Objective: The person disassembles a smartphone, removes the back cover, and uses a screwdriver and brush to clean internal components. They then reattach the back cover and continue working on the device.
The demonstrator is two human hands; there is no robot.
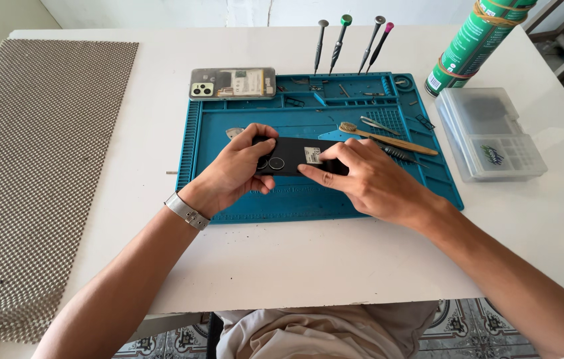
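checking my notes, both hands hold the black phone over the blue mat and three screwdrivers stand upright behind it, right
Not quite: the head view shows four screwdrivers standing upright behind the blue mat, not three. The rest stands: the left hand and the right hand both hold the black phone over the mat.

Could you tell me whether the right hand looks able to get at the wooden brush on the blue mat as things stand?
Probably yes: the wooden brush lies uncovered just beyond the right hand, though that hand rests on the black phone.
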